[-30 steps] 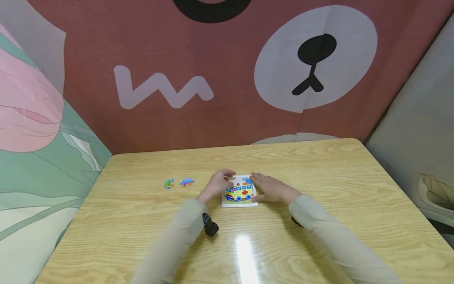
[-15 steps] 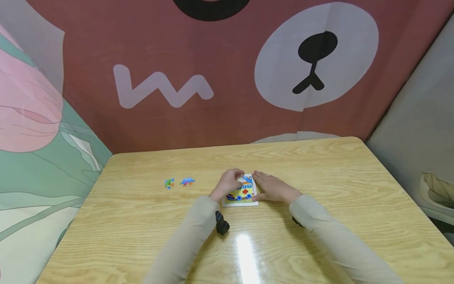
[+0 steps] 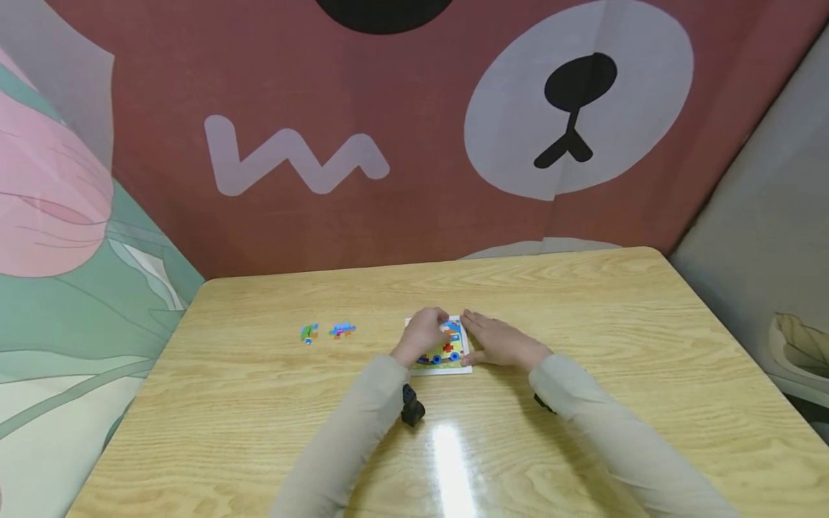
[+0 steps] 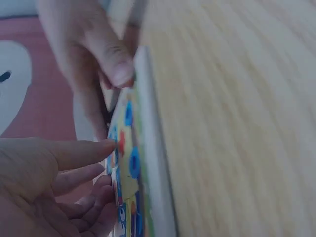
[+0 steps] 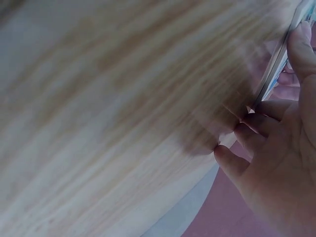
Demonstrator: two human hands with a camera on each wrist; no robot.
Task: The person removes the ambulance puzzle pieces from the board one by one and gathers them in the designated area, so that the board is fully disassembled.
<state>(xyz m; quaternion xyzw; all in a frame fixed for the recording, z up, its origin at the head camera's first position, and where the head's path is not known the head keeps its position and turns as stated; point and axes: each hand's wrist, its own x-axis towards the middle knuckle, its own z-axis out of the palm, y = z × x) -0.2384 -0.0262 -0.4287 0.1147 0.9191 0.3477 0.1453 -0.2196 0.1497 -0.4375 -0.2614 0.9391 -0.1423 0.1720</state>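
Light wood-grain table (image 3: 214, 417), with rounded far corners and a glossy top bearing a bright streak of reflected light (image 3: 452, 467) toward the near side. Flat near the middle lies a white-rimmed jigsaw tray (image 3: 443, 372), its picture a yellow van with blue wheels and a red cross. Well to its left lie a small green-and-blue puzzle cluster (image 3: 308, 333) and, just beside it, a blue, pink and orange cluster (image 3: 342, 329).

A wooden table (image 3: 259, 424) meets a red cartoon-face backdrop (image 3: 427, 93), reflecting light.
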